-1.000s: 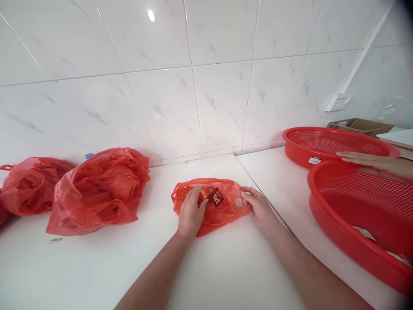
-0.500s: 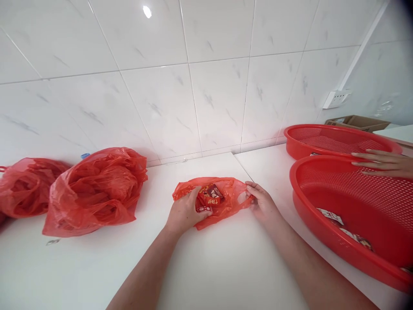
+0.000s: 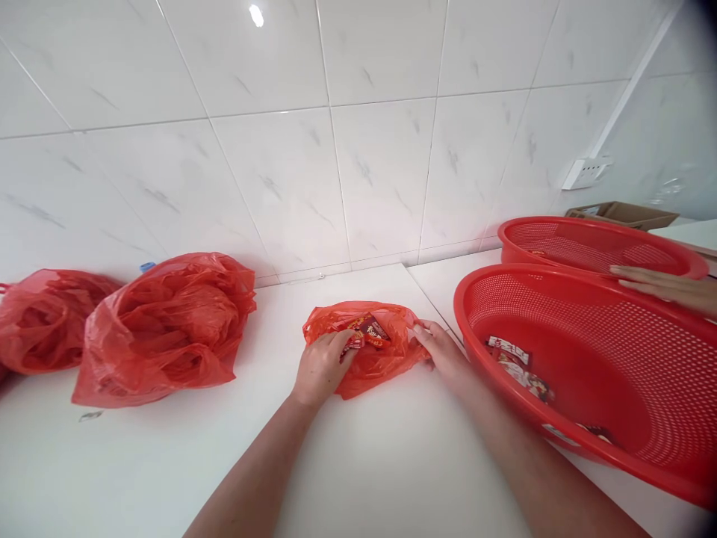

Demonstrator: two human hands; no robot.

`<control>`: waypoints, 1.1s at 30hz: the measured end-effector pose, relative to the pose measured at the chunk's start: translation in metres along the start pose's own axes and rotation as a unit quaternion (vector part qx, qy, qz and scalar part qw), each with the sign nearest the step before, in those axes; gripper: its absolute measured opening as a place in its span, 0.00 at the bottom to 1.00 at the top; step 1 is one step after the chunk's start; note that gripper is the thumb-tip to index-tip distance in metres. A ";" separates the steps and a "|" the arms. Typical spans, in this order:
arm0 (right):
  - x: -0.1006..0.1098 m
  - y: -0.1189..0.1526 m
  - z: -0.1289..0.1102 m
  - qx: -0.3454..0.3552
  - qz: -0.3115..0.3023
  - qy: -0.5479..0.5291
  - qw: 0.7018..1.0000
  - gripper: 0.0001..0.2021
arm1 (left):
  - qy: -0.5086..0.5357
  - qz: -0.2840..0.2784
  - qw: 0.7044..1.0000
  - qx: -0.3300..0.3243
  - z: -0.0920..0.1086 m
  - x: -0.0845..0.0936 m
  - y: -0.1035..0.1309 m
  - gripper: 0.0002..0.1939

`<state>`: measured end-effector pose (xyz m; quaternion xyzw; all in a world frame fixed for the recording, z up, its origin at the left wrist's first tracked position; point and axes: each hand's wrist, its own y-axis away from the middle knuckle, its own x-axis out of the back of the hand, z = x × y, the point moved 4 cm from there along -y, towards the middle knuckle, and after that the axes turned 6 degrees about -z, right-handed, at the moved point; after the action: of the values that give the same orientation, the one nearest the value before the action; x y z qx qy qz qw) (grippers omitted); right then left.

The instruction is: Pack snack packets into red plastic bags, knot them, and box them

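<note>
A thin red plastic bag lies with its mouth spread on the white table. Inside it are small snack packets with red and dark brown wrappers. My left hand reaches into the bag from the left, its fingers closed around a small red snack packet that they partly cover. At the bag's right edge, my right hand pinches the plastic between thumb and fingers. Close to my right forearm stands a large red perforated basket with several snack packets in it.
Two bulky red plastic bags sit at the left. A second red basket stands behind the near one, with another person's hand at its rim. Farther back is a cardboard box. A tiled wall bounds the table.
The near basket has slid left, towards my right arm. My left fingers have closed on a packet, and my right hand has shifted slightly left with the bag's edge.
</note>
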<state>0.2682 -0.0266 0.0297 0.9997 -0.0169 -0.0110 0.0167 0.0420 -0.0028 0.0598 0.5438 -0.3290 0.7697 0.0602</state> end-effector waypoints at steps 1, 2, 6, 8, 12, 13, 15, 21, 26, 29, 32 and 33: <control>-0.003 0.002 -0.002 -0.020 -0.013 0.035 0.999 0.22 | -0.002 0.009 1.000 -0.005 0.001 0.000 0.000 0.10; -0.005 0.005 -0.004 -0.040 -0.023 0.064 0.997 0.21 | 0.000 0.010 1.000 -0.011 0.002 -0.001 0.000 0.10; -0.013 0.010 -0.007 -0.066 -0.039 0.122 0.990 0.13 | 0.024 -0.048 0.997 -0.047 0.009 -0.008 0.001 0.16; -0.012 0.008 -0.005 -0.056 -0.026 0.113 0.992 0.09 | 0.029 -0.053 0.996 -0.063 0.011 -0.006 0.000 0.23; -0.001 0.001 0.004 -0.047 0.006 0.025 0.999 0.07 | 0.002 0.093 0.995 0.038 -0.004 0.012 0.000 0.24; 0.002 -0.001 0.006 -0.050 0.000 -0.004 0.999 0.08 | 0.004 0.125 0.989 0.081 -0.010 0.015 0.002 0.26; 0.006 -0.005 0.010 -0.053 -0.018 -0.056 0.997 0.10 | 0.056 0.135 0.976 0.159 -0.022 0.014 0.006 0.32; 0.025 -0.017 0.010 0.017 0.035 -0.171 0.985 0.15 | 0.342 0.004 0.888 0.308 -0.032 -0.010 0.024 0.35; 0.035 -0.019 -0.001 0.068 0.074 -0.188 0.977 0.16 | 0.454 0.051 0.835 0.308 -0.015 -0.005 0.034 0.36; 0.029 -0.013 -0.013 0.076 0.099 -0.148 0.981 0.15 | 0.520 0.076 0.799 0.291 -0.011 0.001 0.031 0.34; 0.012 -0.003 -0.042 0.108 0.121 -0.099 0.982 0.13 | 0.536 0.121 0.793 0.264 -0.014 0.020 0.015 0.30; 0.005 0.001 -0.058 0.129 0.124 -0.081 0.981 0.13 | 0.531 0.138 0.796 0.255 -0.015 0.030 0.008 0.28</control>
<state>0.2741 -0.0254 0.0872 0.9794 -0.1433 -0.0878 -0.1121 0.0148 -0.0081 0.0797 -0.0062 -0.1083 0.9939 -0.0220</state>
